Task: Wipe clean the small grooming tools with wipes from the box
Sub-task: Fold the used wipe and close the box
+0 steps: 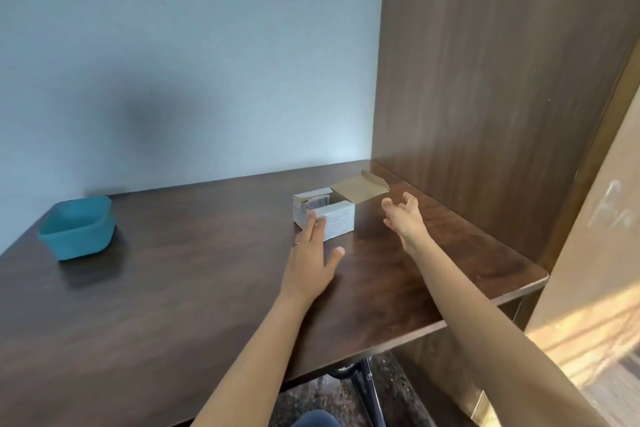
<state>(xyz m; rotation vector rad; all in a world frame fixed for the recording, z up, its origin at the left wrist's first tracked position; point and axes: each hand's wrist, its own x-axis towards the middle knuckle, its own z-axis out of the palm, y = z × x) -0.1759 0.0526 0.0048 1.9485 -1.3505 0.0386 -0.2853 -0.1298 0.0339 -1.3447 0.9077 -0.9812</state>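
A small white cardboard box stands on the dark wooden table, its brown lid flap folded back to the right. Wipe packets show inside. My left hand lies flat with straight fingers, the fingertips touching the box's near left corner. My right hand hovers to the right of the box, fingers spread and relaxed, holding nothing. A teal square container sits at the table's far left; its contents are hidden. No grooming tools are visible.
A pale wall runs behind the table and a tall wooden cabinet panel closes the right side. The table's right edge ends near a beige wall. Chair legs show below.
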